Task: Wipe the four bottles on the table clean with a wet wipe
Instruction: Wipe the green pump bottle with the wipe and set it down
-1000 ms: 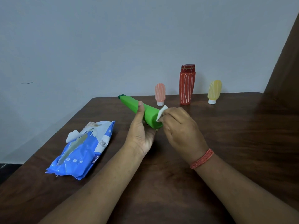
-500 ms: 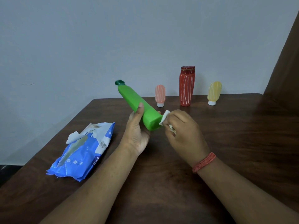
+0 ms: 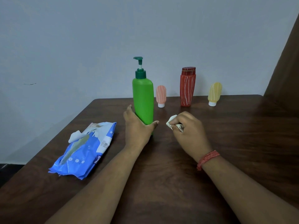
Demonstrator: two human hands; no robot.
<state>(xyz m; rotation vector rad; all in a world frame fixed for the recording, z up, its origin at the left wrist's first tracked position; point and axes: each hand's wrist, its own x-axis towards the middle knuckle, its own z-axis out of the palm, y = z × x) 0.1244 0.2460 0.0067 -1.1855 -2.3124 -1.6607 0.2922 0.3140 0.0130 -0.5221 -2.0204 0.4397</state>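
A green pump bottle (image 3: pixel 143 99) stands upright on the dark wooden table (image 3: pixel 242 135). My left hand (image 3: pixel 137 126) wraps around its base. Just to the right, apart from the bottle, my right hand (image 3: pixel 189 128) is closed on a crumpled white wet wipe (image 3: pixel 171 121). Behind, along the table's far edge, stand a small pink bottle (image 3: pixel 161 95), a taller red striped bottle (image 3: pixel 187 86) and a small yellow bottle (image 3: pixel 214 93), the two small ones cap down.
A blue wet wipe pack (image 3: pixel 84 149) lies at the left of the table, with a wipe sticking out of its opening. A pale wall rises right behind the table. A brown panel (image 3: pixel 284 70) stands at the far right.
The green bottle went from tilted in my left hand to upright on the table. My right hand with the wipe came off the bottle's base and moved right.
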